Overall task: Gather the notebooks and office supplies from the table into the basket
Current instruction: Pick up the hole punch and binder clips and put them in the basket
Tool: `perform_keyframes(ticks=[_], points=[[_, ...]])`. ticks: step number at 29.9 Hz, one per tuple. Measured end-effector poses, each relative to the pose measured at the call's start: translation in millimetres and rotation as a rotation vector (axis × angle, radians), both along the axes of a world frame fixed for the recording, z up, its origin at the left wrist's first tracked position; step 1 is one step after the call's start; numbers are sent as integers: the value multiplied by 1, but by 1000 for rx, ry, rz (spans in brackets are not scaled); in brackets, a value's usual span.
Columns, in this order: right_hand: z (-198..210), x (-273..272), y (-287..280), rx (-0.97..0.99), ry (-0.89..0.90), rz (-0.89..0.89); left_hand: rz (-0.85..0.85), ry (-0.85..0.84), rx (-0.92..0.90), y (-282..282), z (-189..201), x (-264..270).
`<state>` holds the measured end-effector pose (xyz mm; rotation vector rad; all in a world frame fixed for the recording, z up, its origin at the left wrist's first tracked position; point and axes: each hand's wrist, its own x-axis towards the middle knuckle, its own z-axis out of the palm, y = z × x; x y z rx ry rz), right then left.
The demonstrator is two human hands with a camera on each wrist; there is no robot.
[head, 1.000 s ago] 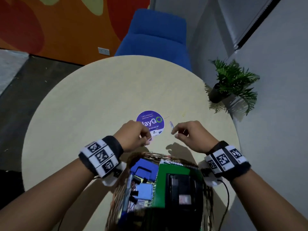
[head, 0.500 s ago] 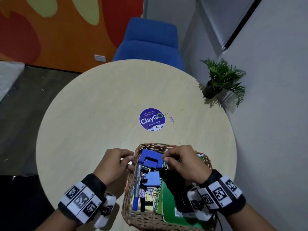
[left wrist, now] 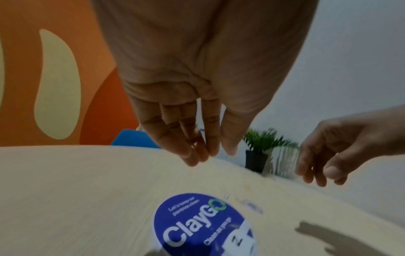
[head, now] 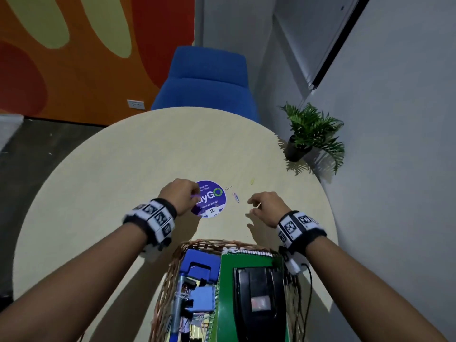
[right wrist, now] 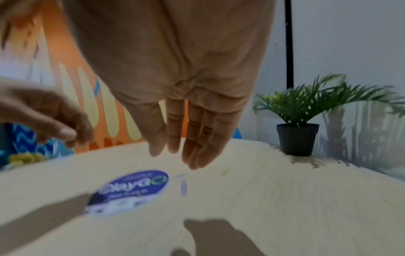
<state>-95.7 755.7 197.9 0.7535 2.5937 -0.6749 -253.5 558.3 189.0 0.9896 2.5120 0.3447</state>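
two hands [head: 181,197] [head: 267,208] have left the basket [head: 170,272] since half a second ago and hover over the table [head: 98,193]; fingers relaxed, holding nothing i can make out. basket (nearest) holds notebook [head: 228,292] and supplies. beyond, a clip [head: 236,197] lies beside the sticker [head: 212,198]; likely next pick.

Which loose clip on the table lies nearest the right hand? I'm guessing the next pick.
The blue clip, just right of the round sticker; the yellow clip lies farther off.
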Motion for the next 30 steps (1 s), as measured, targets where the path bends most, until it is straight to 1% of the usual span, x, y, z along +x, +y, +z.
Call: perform_keyframes(ticks=[3, 5, 11, 15, 19, 23, 26, 30], points=[[-23, -34, 17, 14, -124, 86, -22, -18, -109, 40, -27, -20], [-41, -53, 22, 39, -143, 101, -22, -38, -147, 60, -44, -29], [-80, -86, 24, 107, -106, 97, 44, -137, -46, 116, -81, -29], [-92, -94, 26, 100, -90, 6, 62, -96, -37, 144, -98, -23], [-95, -93, 28, 27, -79, -90, 26, -40, -162, 158, -99, -19], [-95, -87, 29, 32, -53, -107, -23, -27, -242, 158, -95, -17], [-87, -82, 30, 27, 6, -134, -24, -42, -237, 150, -89, -19], [-76, -75, 36, -39, 96, -187, 21, -89, -116, 127, -70, -23]])
